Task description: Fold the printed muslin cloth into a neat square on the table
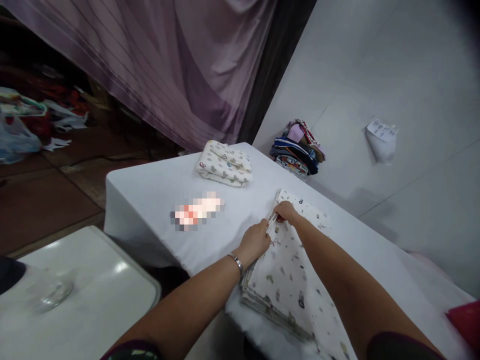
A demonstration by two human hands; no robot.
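A white cloth with small printed figures point(288, 280) lies in layers along the near part of the table. My left hand point(257, 239) is closed on the cloth's left edge, and a bracelet circles that wrist. Just beyond it, my right hand point(285, 211) pinches the same edge, so the two hands almost meet. Between them the edge is slightly raised. A flat part of the cloth shows past my right hand. Farther back sits a folded printed cloth point(225, 164), apart from both hands.
The table has a white cover point(150, 185). A blurred-out item point(197, 211) lies on it. At left stands a pale smaller table point(112, 300) with a clear glass point(56, 295). Folded clothes point(296, 150) are stacked by the wall, near a purple curtain point(168, 60). Something red point(465, 322) is at right.
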